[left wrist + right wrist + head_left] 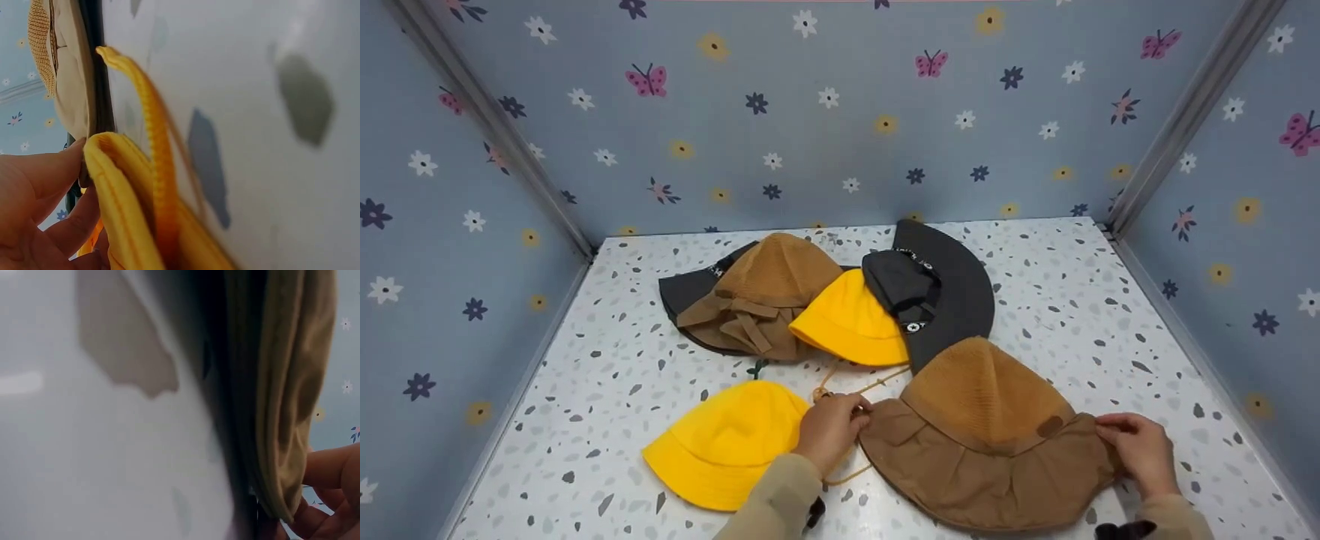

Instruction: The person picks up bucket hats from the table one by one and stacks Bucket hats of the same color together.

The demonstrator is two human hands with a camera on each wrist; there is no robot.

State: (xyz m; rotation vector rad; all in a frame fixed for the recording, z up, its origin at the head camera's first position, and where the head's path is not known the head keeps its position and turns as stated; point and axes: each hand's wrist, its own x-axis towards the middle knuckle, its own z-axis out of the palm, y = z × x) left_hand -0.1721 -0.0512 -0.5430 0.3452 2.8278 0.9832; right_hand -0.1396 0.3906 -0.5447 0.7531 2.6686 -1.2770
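Observation:
A brown sun hat (986, 465) with a corduroy crown and wide pleated brim lies at the front right, between both hands. My left hand (831, 431) pinches the left edge of its brim between thumb and fingers. On the opposite side, my right hand (1140, 450) pinches the brim's right edge; the right wrist view shows thumb and fingers around the folded brim (298, 410). Beside my left wrist lies a yellow bucket hat (727, 442), its cord (154, 135) and brim close under the left hand in the left wrist view.
Behind lie a second brown hat (776, 277) with a bow over a black hat (686, 296), a second yellow hat (851, 322), and a black wide-brimmed hat (960, 292), overlapping one another. Patterned panels (840, 112) enclose the speckled white table (585, 375) at the back and both sides.

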